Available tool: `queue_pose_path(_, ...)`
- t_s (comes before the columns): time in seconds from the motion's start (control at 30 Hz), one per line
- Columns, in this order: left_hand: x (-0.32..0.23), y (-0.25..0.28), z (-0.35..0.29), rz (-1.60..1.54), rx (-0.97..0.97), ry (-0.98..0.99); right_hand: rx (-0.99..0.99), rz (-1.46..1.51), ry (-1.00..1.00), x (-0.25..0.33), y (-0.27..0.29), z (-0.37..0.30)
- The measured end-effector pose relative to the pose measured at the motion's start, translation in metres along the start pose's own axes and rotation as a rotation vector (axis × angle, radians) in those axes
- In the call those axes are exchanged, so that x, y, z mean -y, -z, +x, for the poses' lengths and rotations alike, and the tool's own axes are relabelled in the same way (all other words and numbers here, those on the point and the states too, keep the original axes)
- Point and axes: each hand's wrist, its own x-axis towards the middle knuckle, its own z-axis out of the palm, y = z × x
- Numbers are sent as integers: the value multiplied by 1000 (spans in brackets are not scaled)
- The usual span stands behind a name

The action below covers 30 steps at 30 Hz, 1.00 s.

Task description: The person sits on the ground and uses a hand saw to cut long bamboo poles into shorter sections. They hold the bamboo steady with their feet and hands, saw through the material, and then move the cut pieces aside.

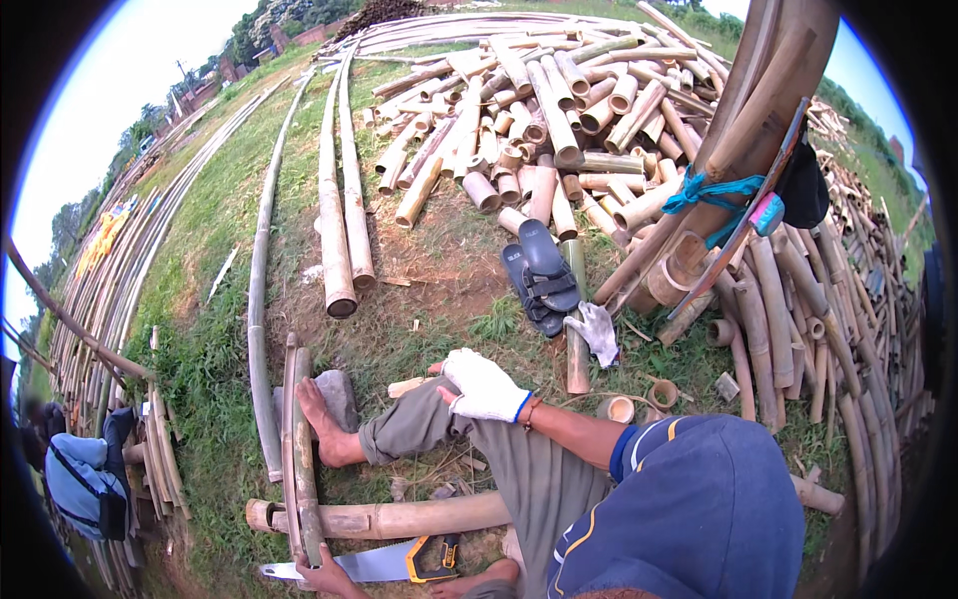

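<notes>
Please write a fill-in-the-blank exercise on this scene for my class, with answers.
1. The right hand wears a white fabric glove with a ____ edge at the wrist.
2. The bare ____ hand holds narrow tan bamboo pieces.
3. The silver-bladed saw has a yellow-and-____ handle.
4. Exactly ____ dark strapped sandals lie beyond the right hand.

Missing words: blue; left; black; two.

The left hand (324,577), its forearm cut off by the lower edge, and 2 bamboo pieces (305,469) hide part of the saw blade (381,565). The distant yellow heap (105,238) is too small to tell.
</notes>
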Motion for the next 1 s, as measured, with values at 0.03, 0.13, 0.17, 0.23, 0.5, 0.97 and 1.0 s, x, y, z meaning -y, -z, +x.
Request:
queue_pose_path(0.03,-13,4,-13,-73,76,6,43,-2,-4,-4,-1,0)
queue_pose_path(0.13,-33,22,-29,186,142,-109,66,3,1,-7,-10,7)
queue_pose_path(0.17,-56,24,-43,287,139,-142,48,-13,12,-10,-15,4)
queue_pose_path(0.23,-59,27,-38,385,206,-175,9,-9,51,-9,-18,2)
queue_pose_path(0.5,-94,27,4,535,456,-310,-43,25,54,5,-28,3)
queue_pose_path(0.97,-117,152,-130,-481,804,518,41,-222,186,14,-31,-2)
queue_pose_path(1.0,-117,160,-152,-625,807,592,46,-165,195,29,-39,-3)
